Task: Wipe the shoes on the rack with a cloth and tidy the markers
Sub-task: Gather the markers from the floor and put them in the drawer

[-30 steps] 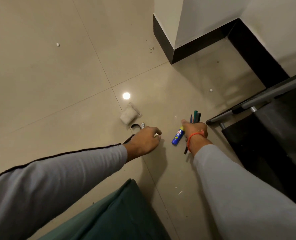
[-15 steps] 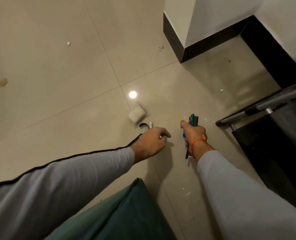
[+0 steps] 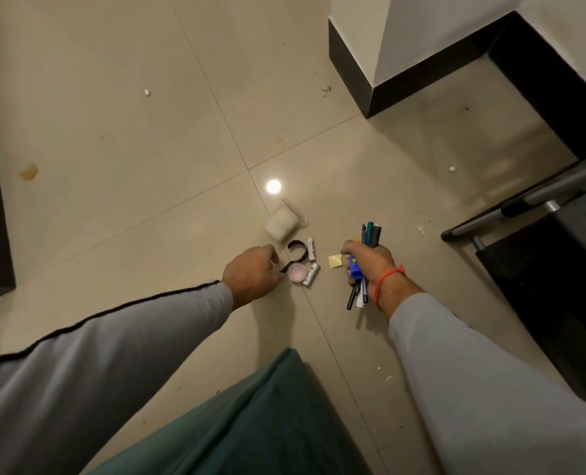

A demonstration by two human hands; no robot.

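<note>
My right hand (image 3: pixel 370 264) grips a bundle of markers and pens (image 3: pixel 372 234) just above the floor. Their tips stick up past my fingers and their ends hang below my wrist. A blue-labelled marker (image 3: pixel 355 269) is in the same fist. My left hand (image 3: pixel 250 272) is low over the floor with curled fingers. Its fingertips are at the end of a black band (image 3: pixel 296 252) and beside a small pink lid (image 3: pixel 296 273). Whether they pinch anything is hidden. No shoes or cloth are in view.
Two white batteries (image 3: pixel 311 249) (image 3: pixel 311 274), a yellow paper scrap (image 3: pixel 335 260) and a clear cup on its side (image 3: pixel 284 224) lie on the tiles. A black rack with grey bars (image 3: pixel 541 269) stands right. A wall corner with black skirting (image 3: pixel 370 80) is behind. My green-clad knee (image 3: pixel 250 423) is below.
My left hand has drawn back to the left, uncovering the pink lid, the batteries and the black band. My right hand has lifted the marker bundle more upright, uncovering the yellow scrap.
</note>
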